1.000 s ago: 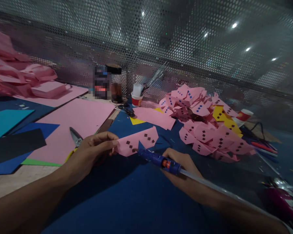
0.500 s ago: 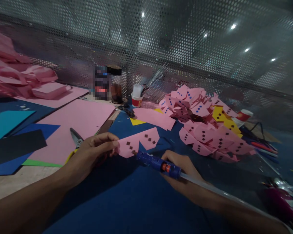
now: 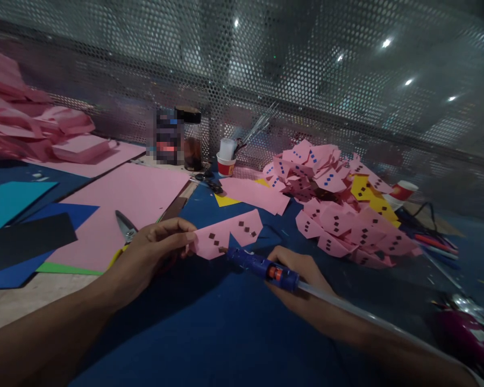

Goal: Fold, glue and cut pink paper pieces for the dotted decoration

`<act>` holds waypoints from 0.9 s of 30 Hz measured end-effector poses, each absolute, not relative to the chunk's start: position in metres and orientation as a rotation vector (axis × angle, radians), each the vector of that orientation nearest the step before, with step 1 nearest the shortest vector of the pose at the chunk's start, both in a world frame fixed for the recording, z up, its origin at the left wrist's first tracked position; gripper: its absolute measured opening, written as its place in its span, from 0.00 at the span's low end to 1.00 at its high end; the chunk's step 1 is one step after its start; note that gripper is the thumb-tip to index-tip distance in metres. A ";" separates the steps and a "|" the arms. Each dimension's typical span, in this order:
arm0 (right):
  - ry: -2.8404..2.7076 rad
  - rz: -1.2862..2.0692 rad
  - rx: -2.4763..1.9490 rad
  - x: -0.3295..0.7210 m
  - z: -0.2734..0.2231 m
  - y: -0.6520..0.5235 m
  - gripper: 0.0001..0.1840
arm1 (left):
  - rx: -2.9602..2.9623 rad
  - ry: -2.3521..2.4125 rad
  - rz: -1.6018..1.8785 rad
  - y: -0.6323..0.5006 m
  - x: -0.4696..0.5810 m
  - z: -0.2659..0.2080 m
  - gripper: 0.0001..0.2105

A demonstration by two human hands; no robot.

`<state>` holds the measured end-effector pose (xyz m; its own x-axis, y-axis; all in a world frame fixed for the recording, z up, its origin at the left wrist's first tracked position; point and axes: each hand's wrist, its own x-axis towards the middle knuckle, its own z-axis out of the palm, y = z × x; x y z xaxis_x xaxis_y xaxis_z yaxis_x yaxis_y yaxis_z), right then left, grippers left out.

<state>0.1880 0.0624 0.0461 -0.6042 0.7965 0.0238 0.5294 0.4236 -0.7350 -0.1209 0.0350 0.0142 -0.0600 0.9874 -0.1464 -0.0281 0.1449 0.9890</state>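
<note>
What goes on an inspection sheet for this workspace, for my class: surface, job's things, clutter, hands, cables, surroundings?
Surface: blue tabletop, pale wood at left.
Job's things: notched pink strip with dark squares; blue glue gun, its tip at the strip.
Clutter: heaped pink papers, scissors, jar, cup.
Hands: left hand pinches the strip; right hand holds the glue gun.
Cables: dark loop at right, possibly a cord.
Surroundings: perforated metal screen behind.

Since half-second earlier | blue glue gun point(image 3: 248, 261): tip slightly up, rightward | pink paper piece point(image 3: 225, 230): marginally higher
</note>
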 end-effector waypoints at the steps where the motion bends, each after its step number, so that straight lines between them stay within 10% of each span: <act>1: -2.304 1.002 -1.137 0.188 0.046 0.062 0.05 | 1.051 1.305 1.162 0.035 -0.121 0.015 0.11; 27: -2.305 0.992 -1.137 0.188 0.042 0.061 0.05 | 1.013 1.313 1.196 0.039 -0.123 0.008 0.11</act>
<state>0.1878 0.0612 0.0417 -0.5981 0.8009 0.0287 0.5297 0.4220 -0.7358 -0.1234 0.0391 0.0077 -0.0988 0.9838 -0.1495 -0.0568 0.1444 0.9879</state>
